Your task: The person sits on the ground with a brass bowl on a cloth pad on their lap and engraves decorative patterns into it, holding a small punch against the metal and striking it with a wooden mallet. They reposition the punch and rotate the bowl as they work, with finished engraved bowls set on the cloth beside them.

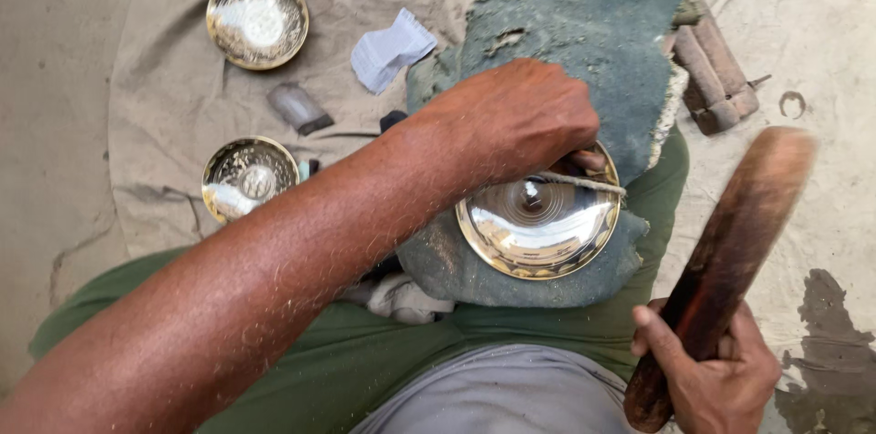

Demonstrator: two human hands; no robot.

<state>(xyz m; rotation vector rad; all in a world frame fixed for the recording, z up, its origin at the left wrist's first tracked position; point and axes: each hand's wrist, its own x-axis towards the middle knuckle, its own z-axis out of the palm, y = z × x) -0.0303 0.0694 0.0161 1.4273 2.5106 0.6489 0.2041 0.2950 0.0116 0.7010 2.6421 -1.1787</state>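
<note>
A wide, wrinkled beige cloth (173,87) is spread over the ground, and dark wet stains (826,343) can be seen on it at the right. No walls or furniture can be seen, only the ground cloth and the lap of a person in green trousers (365,361). A thick, fuzzy green felt pad with torn edges (584,32) is laid over the lap. A shiny round brass bowl with a patterned rim (538,224) is rested on this pad, in the middle of the view. A thin metal rod (584,182) is held across the top edge of the bowl by the left hand (511,119), whose fingers are curled and pinched around it. A long, smooth, dark brown wooden stick (730,251) is gripped at its lower end by the right hand (712,379), with the fingers wrapped tight; its raised top end looks blurred. Two more round brass bowls are set on the cloth at the left, one far (257,19) and one near (248,174). A crumpled white paper (392,49) and a small grey block (298,108) are laid between them and the pad. Some rusty brown rods (716,73) are placed just beside the pad at the right.
</note>
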